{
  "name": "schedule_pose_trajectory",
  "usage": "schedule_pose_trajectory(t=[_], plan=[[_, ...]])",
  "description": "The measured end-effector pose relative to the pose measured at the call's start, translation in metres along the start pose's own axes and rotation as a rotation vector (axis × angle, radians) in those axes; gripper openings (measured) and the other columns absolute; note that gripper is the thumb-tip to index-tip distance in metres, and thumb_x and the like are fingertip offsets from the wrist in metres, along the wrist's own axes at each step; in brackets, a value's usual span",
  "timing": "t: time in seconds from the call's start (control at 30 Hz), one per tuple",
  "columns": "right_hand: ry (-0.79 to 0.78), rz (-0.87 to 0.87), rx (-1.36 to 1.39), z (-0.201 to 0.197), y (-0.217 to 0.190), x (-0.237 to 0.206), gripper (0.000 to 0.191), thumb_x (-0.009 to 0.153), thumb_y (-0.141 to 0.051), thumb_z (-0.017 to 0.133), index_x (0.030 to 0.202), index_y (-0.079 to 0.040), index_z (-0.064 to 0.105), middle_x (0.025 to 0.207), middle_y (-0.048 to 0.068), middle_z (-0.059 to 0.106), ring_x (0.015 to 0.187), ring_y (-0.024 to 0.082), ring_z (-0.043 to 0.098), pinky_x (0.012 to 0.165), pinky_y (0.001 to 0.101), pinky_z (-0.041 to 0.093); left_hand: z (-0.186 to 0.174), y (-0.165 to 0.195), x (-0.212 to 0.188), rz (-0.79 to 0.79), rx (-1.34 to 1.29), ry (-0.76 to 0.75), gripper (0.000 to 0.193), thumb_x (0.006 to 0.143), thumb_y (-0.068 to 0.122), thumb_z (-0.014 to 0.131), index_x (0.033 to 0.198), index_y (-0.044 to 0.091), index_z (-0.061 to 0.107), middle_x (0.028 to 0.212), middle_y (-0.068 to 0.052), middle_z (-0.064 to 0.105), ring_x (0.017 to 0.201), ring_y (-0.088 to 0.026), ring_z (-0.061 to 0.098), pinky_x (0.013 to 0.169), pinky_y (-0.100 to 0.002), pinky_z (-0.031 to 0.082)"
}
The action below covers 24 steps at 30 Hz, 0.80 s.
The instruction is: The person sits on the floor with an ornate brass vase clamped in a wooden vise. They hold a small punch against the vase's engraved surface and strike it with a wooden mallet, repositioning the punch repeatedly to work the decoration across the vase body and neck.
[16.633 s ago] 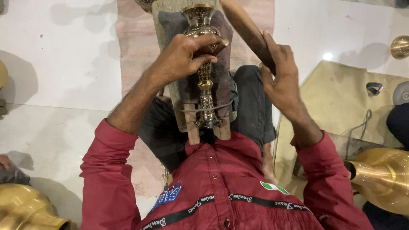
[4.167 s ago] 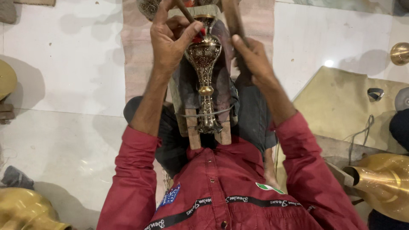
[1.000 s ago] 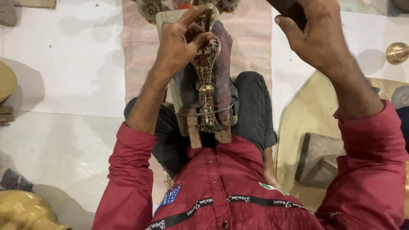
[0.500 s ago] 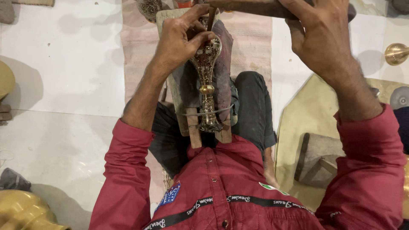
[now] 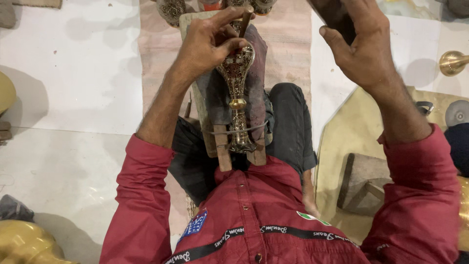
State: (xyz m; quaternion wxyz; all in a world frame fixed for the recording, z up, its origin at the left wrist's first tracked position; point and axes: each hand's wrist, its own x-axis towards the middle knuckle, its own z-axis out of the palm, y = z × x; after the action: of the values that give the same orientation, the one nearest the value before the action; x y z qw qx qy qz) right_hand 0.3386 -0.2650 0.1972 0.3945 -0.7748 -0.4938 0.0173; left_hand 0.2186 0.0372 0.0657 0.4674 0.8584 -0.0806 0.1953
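Down at my far left a rounded brass vessel (image 5: 22,244) sits on the pale floor (image 5: 73,73), well apart from the work. My left hand (image 5: 207,46) is curled tight, fingers pinching a thin chisel (image 5: 245,22) so its tip rests on the bulb of the brass vase (image 5: 237,93). The vase lies lengthwise on the wooden board (image 5: 215,122) in my lap, padded by a dark cloth (image 5: 254,93) and held near its foot by a wire band (image 5: 239,131). This looks like the engraving step: tool placed, blow to come. Over to the right, my right hand (image 5: 361,49) is raised and closed round a dark wooden mallet (image 5: 334,17), most of it cut off by the frame's top edge. I judge the next move needs a short, square tap on the chisel head, with my left hand keeping the tip from skating on the curved metal. At the far right, a brass knob (image 5: 452,61) lies on the floor.
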Motion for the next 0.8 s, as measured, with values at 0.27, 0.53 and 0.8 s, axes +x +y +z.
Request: schedule_pose_trajectory(t=[0.27, 0.53, 0.8], plan=[[0.021, -0.193, -0.475, 0.0035, 0.0025, -0.0033, 0.062, 0.097, 0.004, 0.076, 0.152, -0.016, 0.054, 0.130, 0.012, 0.060, 0.118, 0.030, 0.063, 0.097, 0.0473, 0.051, -0.0027, 0.0021, 0.0021, -0.013, 0.021, -0.033, 0.052, 0.101, 0.012, 0.080, 0.147, 0.009, 0.058, 0.100, -0.012, 0.081, 0.085, -0.019, 0.081, 0.080, -0.037, 0.070], [0.017, -0.189, -0.466, 0.0028, -0.0025, -0.0081, 0.062, 0.094, 0.007, 0.075, 0.150, -0.012, 0.055, 0.122, 0.013, 0.060, 0.112, 0.029, 0.062, 0.091, 0.0454, 0.049, -0.0080, 0.0049, 0.0047, 0.019, -0.025, -0.069, 0.051, 0.101, 0.012, 0.080, 0.147, 0.008, 0.059, 0.100, -0.012, 0.080, 0.086, -0.018, 0.081, 0.080, -0.036, 0.070], [0.042, -0.067, -0.024, 0.0071, -0.0008, -0.0078, 0.053, 0.104, 0.005, 0.068, 0.152, -0.009, 0.050, 0.134, 0.015, 0.053, 0.121, 0.027, 0.058, 0.099, 0.0402, 0.047, -0.0088, 0.0033, 0.0069, 0.019, -0.089, -0.093, 0.054, 0.099, 0.011, 0.081, 0.147, 0.006, 0.058, 0.102, -0.014, 0.080, 0.087, -0.018, 0.079, 0.078, -0.033, 0.070]])
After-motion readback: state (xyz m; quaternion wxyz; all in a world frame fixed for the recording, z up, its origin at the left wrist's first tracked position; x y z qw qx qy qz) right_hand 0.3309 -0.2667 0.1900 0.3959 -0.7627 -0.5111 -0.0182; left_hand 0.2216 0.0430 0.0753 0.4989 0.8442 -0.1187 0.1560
